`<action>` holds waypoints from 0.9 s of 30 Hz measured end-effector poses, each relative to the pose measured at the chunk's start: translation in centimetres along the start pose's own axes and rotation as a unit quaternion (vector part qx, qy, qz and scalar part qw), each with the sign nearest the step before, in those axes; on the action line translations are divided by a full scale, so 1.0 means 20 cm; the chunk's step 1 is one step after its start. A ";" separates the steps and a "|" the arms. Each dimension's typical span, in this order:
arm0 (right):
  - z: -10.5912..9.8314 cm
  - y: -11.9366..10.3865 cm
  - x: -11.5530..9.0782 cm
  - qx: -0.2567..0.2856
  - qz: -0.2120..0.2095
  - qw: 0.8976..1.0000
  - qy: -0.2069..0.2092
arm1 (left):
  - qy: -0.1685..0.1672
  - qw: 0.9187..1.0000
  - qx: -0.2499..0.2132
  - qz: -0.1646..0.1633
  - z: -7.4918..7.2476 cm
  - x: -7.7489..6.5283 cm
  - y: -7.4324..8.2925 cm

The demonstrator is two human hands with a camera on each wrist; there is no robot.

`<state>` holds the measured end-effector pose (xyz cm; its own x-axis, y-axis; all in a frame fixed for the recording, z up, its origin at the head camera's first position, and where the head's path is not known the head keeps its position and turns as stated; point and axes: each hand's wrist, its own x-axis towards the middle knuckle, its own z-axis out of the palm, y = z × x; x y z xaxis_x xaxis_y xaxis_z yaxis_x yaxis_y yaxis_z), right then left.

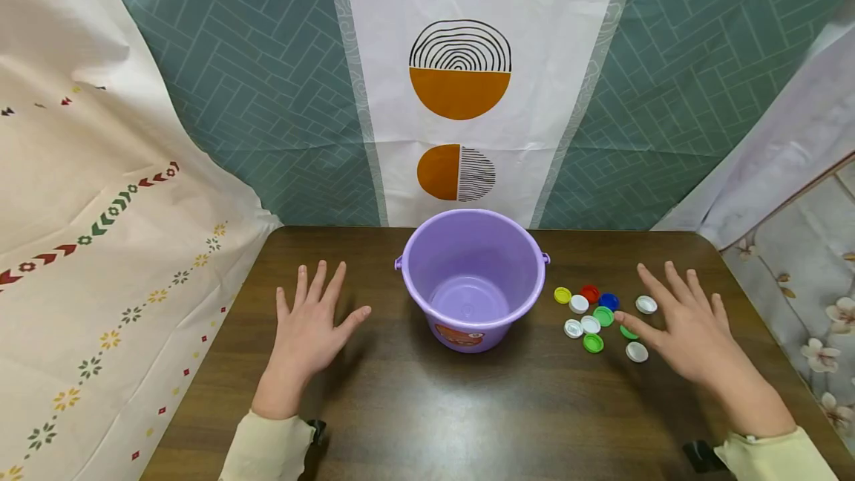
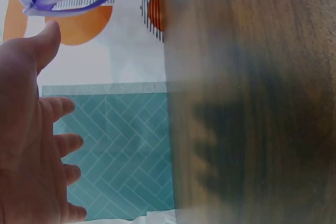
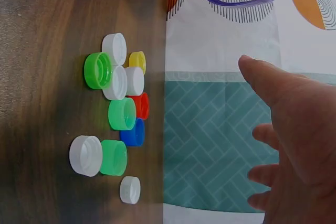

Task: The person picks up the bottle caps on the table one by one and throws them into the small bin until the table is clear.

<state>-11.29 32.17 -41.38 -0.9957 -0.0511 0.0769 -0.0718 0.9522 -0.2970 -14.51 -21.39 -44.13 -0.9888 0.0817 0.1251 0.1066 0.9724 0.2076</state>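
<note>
An empty purple bucket (image 1: 472,279) stands between both flat, empty hands: left hand (image 1: 312,325), right hand (image 1: 688,325) over coloured bottle caps (image 1: 597,314).

Both the left hand (image 1: 309,321) and the right hand (image 1: 688,321) hover palm-down, fingers straight and spread, holding nothing.

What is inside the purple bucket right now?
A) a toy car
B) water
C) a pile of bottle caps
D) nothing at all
D: in the head view the purple bucket shows only its bare bottom, while the bottle caps all lie on the table beside it, near the right hand.
</note>
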 end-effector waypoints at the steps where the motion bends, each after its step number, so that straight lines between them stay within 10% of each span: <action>1: 0.00 0.00 0.00 0.004 -0.001 1.000 0.000 | 0.000 1.000 -0.004 0.001 -0.01 0.00 0.00; 8: -0.06 -0.01 0.05 0.060 -0.010 0.998 0.011 | 0.013 1.000 -0.027 0.005 -0.07 0.03 0.03; 18: -0.15 -0.04 0.13 0.100 0.009 0.989 0.108 | 0.116 0.983 -0.142 0.034 -0.23 0.12 0.12; 27: -0.19 -0.10 0.20 0.144 0.037 0.977 0.155 | 0.141 0.920 -0.365 0.015 -0.26 0.22 0.24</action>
<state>-14.82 31.25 -36.81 -0.9365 0.1515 0.3163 -0.0577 0.8230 -0.5651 -17.90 -17.41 -37.53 -0.9291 -0.0543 0.3658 0.2763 0.5555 0.7842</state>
